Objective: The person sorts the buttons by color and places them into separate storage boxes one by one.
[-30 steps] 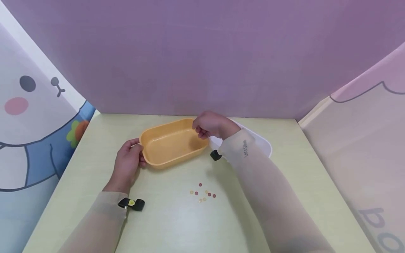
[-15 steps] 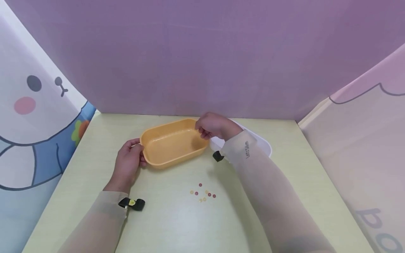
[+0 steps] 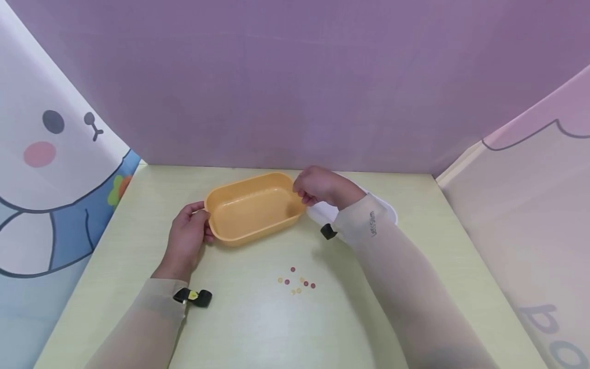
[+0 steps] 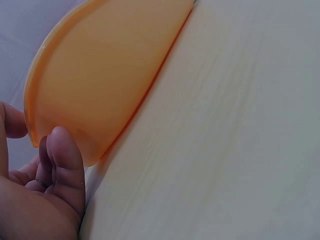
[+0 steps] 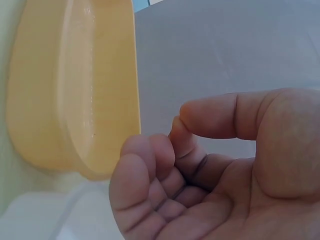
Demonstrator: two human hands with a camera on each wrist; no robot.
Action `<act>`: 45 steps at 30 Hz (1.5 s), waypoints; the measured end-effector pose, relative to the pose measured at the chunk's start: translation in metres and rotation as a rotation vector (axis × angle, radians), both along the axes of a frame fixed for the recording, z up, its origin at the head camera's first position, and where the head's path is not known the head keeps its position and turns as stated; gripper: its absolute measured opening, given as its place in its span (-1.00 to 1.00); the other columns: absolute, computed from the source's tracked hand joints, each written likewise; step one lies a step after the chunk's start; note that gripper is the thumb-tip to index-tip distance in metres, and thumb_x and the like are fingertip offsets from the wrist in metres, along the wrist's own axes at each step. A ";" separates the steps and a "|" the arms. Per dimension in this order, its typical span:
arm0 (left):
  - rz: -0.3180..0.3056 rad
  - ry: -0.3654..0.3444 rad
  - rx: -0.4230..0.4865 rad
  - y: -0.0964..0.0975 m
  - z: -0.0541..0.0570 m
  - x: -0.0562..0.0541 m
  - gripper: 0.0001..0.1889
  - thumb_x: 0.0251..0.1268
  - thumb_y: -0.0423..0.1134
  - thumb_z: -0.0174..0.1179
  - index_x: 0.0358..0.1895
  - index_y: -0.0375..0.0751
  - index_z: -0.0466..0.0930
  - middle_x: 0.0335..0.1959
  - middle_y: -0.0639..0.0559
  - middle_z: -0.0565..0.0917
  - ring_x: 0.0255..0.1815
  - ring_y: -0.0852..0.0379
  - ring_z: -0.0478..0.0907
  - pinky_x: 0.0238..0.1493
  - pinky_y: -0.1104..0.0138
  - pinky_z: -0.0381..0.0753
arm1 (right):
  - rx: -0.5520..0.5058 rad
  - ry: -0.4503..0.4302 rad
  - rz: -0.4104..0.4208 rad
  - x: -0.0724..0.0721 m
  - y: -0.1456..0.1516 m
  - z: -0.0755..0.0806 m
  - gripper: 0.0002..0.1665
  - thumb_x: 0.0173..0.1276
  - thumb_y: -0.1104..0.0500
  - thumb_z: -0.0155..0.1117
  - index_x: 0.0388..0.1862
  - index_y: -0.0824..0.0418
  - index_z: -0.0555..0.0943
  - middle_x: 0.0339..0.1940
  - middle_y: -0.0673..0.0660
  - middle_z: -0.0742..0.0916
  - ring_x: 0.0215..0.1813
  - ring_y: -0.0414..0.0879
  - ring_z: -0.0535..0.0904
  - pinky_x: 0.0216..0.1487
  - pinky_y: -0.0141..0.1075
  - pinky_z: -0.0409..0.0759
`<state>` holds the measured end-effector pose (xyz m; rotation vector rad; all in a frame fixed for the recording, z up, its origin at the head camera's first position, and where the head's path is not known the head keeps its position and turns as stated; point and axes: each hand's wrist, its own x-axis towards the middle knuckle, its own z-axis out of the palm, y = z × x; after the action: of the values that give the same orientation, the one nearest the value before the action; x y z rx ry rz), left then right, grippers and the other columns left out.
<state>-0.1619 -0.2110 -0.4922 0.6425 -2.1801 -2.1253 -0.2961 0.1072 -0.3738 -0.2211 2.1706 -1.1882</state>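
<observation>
Head view: the yellow tray (image 3: 253, 212) lies lengthwise between the left hand (image 3: 186, 233), gripping one end, and right hand (image 3: 320, 185), fingers curled, hold unclear.

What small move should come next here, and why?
Probably open the right hand: its thumb and finger meet near the orange tray, anything between them unclear, and picking up the loose discs would need them apart. The left hand grips the tray.

There are two trays (image 3: 253, 207), four red discs (image 3: 306, 283) and four yellow discs (image 3: 298, 290).
</observation>
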 end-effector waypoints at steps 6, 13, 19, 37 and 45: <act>0.006 0.006 -0.008 -0.002 -0.003 0.000 -0.52 0.75 -0.16 0.00 0.59 -0.12 0.41 -0.15 -0.05 0.65 -0.37 0.20 0.65 -0.35 0.35 0.82 | 0.010 0.036 0.028 0.009 0.012 0.005 -0.79 0.57 0.25 0.17 -0.33 0.29 0.55 -0.32 0.15 0.63 -0.25 0.02 0.60 -0.18 -0.25 0.73; 0.006 0.003 -0.003 0.000 -0.002 0.000 -0.52 0.75 -0.16 0.00 0.59 -0.11 0.41 -0.16 -0.04 0.64 -0.36 0.18 0.64 -0.35 0.35 0.82 | 0.054 0.067 0.068 0.021 0.028 0.006 -0.79 0.56 0.25 0.21 -0.08 0.37 0.72 -0.21 0.16 0.72 -0.20 -0.01 0.68 -0.08 -0.26 0.81; 0.003 0.001 -0.008 0.000 -0.001 0.000 -0.51 0.77 -0.14 -0.01 0.61 -0.10 0.40 -0.13 -0.07 0.64 -0.35 0.18 0.64 -0.34 0.35 0.82 | 0.096 0.121 0.112 0.036 0.043 0.003 -0.78 0.57 0.21 0.29 -0.04 0.31 0.80 -0.25 0.16 0.79 -0.23 -0.03 0.73 -0.10 -0.24 0.84; 0.002 0.018 0.024 -0.004 -0.005 -0.003 -0.53 0.76 -0.16 0.02 0.58 -0.11 0.42 -0.16 -0.05 0.65 -0.38 0.19 0.66 -0.38 0.36 0.81 | 0.072 0.141 0.195 0.084 0.059 -0.012 -0.92 0.56 0.23 0.39 -0.17 0.18 0.79 -0.24 0.15 0.80 -0.24 -0.03 0.74 -0.08 -0.21 0.85; 0.001 0.018 0.026 -0.004 -0.003 -0.002 -0.52 0.75 -0.17 0.02 0.59 -0.13 0.42 -0.18 -0.06 0.64 -0.39 0.19 0.65 -0.38 0.36 0.81 | 0.121 0.185 0.225 0.103 0.059 -0.027 -0.89 0.54 0.23 0.38 -0.20 0.09 0.80 -0.38 0.03 0.78 -0.30 -0.07 0.72 -0.14 -0.23 0.76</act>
<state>-0.1643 -0.2153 -0.4955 0.6239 -2.1458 -2.1541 -0.1934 0.1666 -0.4008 -0.5272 2.2961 -0.9387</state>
